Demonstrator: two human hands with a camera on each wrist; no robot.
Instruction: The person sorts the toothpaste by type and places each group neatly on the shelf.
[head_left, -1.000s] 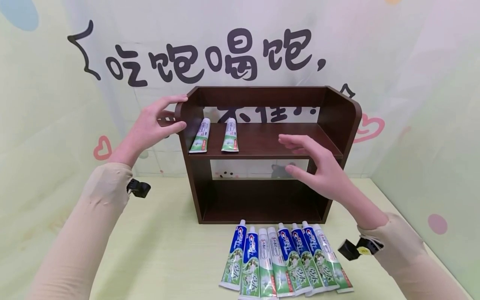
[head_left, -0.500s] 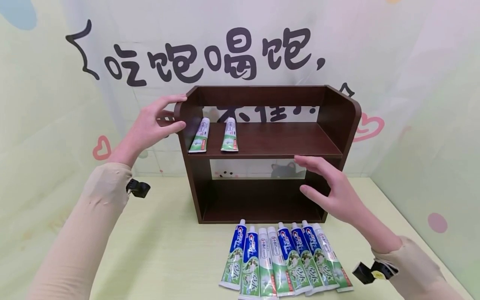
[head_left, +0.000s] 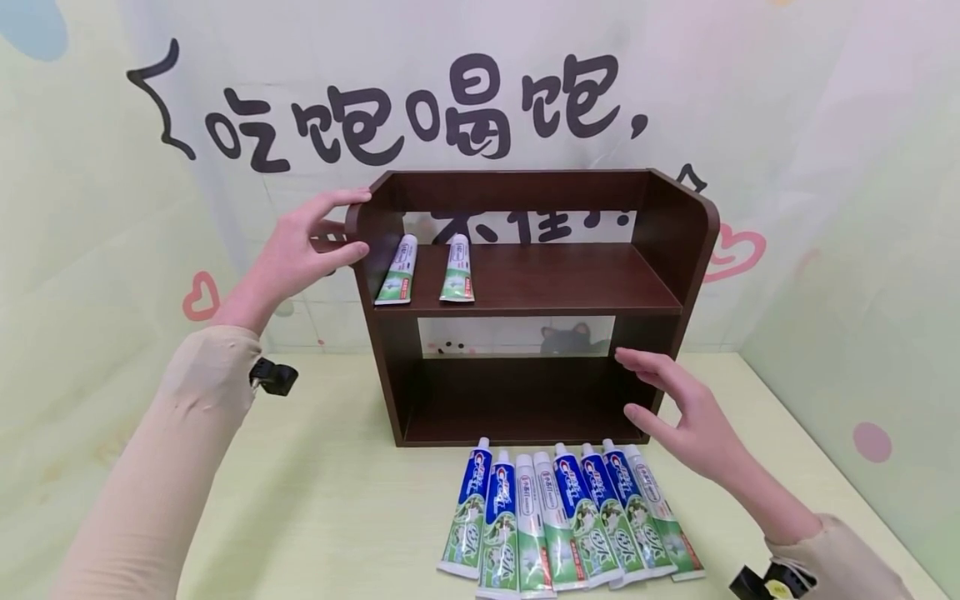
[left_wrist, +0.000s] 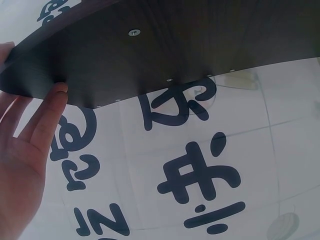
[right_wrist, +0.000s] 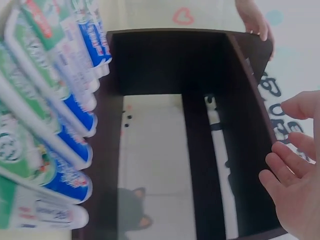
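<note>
My left hand grips the upper left corner of a dark brown two-tier shelf, its index fingertip at the top edge and its thumb near the front edge. In the left wrist view, a fingertip presses the outer side panel. My right hand hovers in front of the shelf's lower right side with nothing between its parted thumb and fingers. Below and left of it lies a row of several toothpaste tubes, blue-green and white-green. Two white-green toothpaste tubes, one far left and another further right, occupy the upper tier.
The pale table extends around the shelf. Behind stands a printed wall sheet with large black characters, and a side wall rises at the right. A small black camera sits on each sleeve's wrist.
My right hand has moved down and to the right, from before the upper tier to beside the lower one. My left hand keeps its place on the shelf; the tubes stay put.
</note>
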